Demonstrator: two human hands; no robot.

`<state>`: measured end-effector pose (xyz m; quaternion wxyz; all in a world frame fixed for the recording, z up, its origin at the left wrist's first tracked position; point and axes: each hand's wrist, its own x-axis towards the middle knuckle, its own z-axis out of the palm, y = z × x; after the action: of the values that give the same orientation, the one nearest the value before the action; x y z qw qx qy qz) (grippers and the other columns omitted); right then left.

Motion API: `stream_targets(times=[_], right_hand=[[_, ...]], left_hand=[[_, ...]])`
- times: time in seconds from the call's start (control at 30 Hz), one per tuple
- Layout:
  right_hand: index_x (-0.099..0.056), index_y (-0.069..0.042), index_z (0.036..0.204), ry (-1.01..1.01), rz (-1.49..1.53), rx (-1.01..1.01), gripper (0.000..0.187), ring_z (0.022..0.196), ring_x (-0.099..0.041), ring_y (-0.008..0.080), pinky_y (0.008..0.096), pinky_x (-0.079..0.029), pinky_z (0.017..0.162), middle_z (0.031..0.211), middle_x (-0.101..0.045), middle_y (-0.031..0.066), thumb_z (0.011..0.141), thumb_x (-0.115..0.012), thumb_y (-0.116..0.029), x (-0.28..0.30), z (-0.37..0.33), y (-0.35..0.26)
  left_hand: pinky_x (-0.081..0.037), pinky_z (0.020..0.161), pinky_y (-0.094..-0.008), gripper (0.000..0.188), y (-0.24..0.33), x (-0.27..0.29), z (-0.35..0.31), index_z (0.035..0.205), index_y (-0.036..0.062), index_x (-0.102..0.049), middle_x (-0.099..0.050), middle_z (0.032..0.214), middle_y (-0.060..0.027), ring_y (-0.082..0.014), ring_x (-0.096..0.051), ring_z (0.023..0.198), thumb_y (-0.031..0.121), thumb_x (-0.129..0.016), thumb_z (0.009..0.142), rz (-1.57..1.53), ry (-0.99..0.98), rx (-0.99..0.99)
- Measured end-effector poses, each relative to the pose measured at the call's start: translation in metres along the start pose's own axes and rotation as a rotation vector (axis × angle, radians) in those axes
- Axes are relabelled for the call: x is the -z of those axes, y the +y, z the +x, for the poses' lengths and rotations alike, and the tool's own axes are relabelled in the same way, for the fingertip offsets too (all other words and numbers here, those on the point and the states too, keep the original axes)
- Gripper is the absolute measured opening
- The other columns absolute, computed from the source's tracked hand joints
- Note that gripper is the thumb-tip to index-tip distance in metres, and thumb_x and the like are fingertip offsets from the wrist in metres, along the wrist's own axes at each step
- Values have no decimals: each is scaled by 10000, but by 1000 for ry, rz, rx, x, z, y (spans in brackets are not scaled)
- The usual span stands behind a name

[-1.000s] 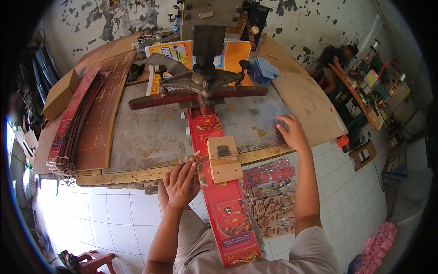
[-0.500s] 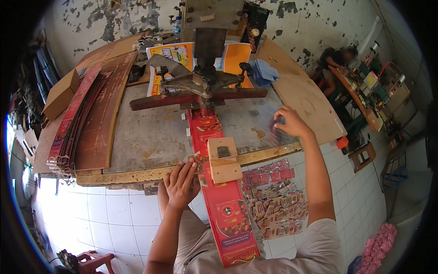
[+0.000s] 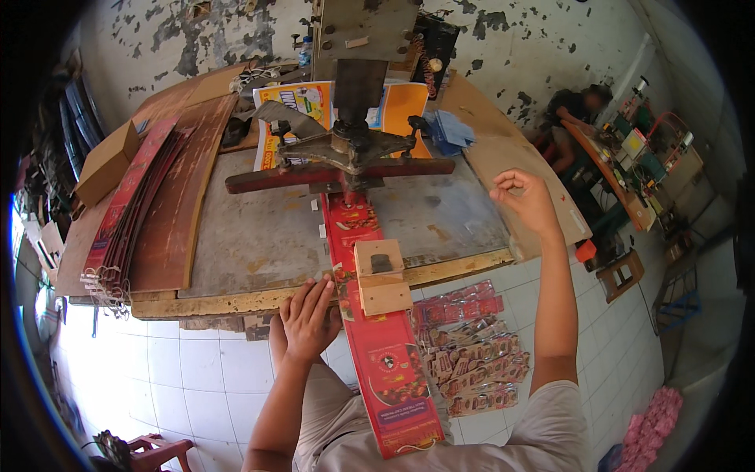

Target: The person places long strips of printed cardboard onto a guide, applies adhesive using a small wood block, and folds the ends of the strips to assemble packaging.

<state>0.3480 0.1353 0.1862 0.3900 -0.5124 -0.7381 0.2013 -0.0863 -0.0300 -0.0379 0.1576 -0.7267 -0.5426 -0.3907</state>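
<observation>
A long red printed cardboard strip (image 3: 387,363) runs from under the press head to my lap. A wooden block (image 3: 381,277) with a dark metal piece sits on it at the table's front edge. My left hand (image 3: 309,315) is beside the strip's left edge, fingers stretched out; its thumb is hidden. My right hand (image 3: 525,203) is raised above the table's right side, fingertips pinched together; whatever they hold is too small to make out. Clear plastic film (image 3: 464,211) lies left of it on the metal tabletop. The press head (image 3: 350,153) stands over the strip's far end.
Stacked red strips (image 3: 134,193) and a cardboard box (image 3: 108,163) lie at the left. Blue sheets (image 3: 450,131) rest at the back right. Several small packets (image 3: 480,350) hang or lie below the front edge. Another person (image 3: 578,110) sits at a bench far right.
My right hand has moved right and slightly up, away from the clear film. The left hand stays beside the strip. The strip and block appear slightly farther left in view.
</observation>
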Motion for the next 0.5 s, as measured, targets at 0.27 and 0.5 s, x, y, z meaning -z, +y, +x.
stream_targets(times=[0.27,0.5], right_hand=[[-727,-9,1316,69,343,45,318,949,-663,81,261,-537,886,1060,-727,0,1014,-815,-58,-5,-10,-36],[-717,-31,1374,-95,691,66,344,1051,-625,93,284,-511,986,1109,-663,-10,1041,-783,-86,-55,-26,-73]], left_hand=[[-487,1125,-493,683,4,41,27,1566,22,-590,-742,1442,-139,-353,-697,1307,66,-756,905,-405,-7,198],[-470,1194,-482,827,43,60,112,1676,2,-454,-718,1477,-184,-324,-666,1368,229,-834,978,-848,-55,195]])
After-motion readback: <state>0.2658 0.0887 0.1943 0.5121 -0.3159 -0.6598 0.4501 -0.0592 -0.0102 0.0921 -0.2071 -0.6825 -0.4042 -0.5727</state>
